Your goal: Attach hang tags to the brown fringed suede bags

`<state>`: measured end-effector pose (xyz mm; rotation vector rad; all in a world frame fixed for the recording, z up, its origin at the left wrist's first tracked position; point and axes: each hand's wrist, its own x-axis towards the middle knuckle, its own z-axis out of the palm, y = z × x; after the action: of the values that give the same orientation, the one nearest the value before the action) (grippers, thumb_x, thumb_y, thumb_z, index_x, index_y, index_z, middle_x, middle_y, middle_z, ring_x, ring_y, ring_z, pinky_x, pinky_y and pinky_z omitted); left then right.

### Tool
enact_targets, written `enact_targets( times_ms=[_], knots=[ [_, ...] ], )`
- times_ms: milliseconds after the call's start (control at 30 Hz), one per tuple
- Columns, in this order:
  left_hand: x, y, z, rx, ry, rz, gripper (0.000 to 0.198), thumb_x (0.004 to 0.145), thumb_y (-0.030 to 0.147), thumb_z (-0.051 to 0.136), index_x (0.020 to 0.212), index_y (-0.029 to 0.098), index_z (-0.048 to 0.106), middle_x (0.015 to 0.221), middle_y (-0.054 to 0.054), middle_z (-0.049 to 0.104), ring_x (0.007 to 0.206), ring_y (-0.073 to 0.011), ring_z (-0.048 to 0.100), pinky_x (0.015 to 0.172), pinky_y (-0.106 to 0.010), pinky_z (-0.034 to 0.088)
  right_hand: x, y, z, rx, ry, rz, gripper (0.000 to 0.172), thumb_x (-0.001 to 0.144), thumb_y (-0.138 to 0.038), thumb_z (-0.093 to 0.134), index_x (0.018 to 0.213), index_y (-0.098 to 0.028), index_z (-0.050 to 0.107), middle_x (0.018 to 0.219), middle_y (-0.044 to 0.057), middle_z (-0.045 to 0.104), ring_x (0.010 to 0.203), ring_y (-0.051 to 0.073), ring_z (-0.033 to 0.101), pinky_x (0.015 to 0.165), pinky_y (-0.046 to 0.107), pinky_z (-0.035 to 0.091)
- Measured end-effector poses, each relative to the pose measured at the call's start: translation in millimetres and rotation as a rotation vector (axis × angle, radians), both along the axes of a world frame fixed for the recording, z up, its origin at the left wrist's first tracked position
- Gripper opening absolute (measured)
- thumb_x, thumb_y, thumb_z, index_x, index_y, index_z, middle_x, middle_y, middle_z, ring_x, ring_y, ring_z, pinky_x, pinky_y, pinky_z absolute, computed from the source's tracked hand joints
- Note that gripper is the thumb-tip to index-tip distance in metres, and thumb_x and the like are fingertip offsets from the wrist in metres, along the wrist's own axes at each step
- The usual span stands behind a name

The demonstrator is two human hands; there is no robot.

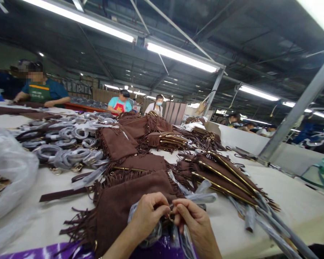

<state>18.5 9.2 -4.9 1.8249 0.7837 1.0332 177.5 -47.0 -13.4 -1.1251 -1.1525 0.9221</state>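
Note:
My left hand [150,211] and my right hand [192,218] meet at the front of the table, thumbs and fingers pinched together. Between the fingertips is a small gold metal clasp [171,216], partly covered by the fingers. Under and beside both hands lies a plastic-wrapped strap [154,233]. A brown fringed bag [116,212] lies flat beneath my left forearm, its fringe spreading to the left. Purple plastic [162,248] shows below the wrists.
Coiled plastic-wrapped straps [70,138] are heaped at the left. Gold-edged brown bags [218,174] are stacked at the right, with more fringed bags [118,142] behind. Clear plastic sheeting [13,180] lies far left. Several people work beyond, one in a green apron [39,92].

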Motion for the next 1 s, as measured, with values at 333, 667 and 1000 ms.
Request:
enact_targets(
  times_ms=[333, 667, 1000],
  knots=[
    [0, 0, 0.1, 0.069, 0.065, 0.024, 0.016, 0.084, 0.021, 0.048, 0.069, 0.02, 0.051, 0.067, 0.002, 0.056, 0.068, -0.0141, 0.052, 0.065, -0.024, 0.035, -1, 0, -1.3, 0.008, -0.151, -0.066, 0.044, 0.078, -0.061, 0.068, 0.087, -0.018, 0.073, 0.057, 0.0, 0.061, 0.047, 0.013, 0.052, 0.042, 0.021, 0.044],
    [1, 0, -1.4, 0.108, 0.121, 0.038, 0.014, 0.084, 0.021, 0.048, 0.07, 0.02, 0.052, 0.071, 0.001, 0.058, 0.07, -0.0151, 0.052, 0.066, -0.025, 0.035, -3, 4, -7.6, 0.015, -0.331, -0.014, 0.041, 0.089, -0.056, 0.055, 0.087, -0.018, 0.07, 0.057, -0.002, 0.058, 0.05, 0.013, 0.054, 0.047, 0.022, 0.044],
    [3, -1, -7.4, 0.175, 0.24, 0.1, 0.012, 0.081, 0.017, 0.046, 0.07, 0.021, 0.05, 0.074, -0.002, 0.06, 0.074, -0.018, 0.052, 0.067, -0.028, 0.035, -10, 7, -5.5, 0.203, -0.778, -0.101, 0.031, 0.096, -0.03, 0.042, 0.076, -0.021, 0.062, 0.057, -0.003, 0.057, 0.053, 0.014, 0.056, 0.052, 0.024, 0.04]
  ],
)
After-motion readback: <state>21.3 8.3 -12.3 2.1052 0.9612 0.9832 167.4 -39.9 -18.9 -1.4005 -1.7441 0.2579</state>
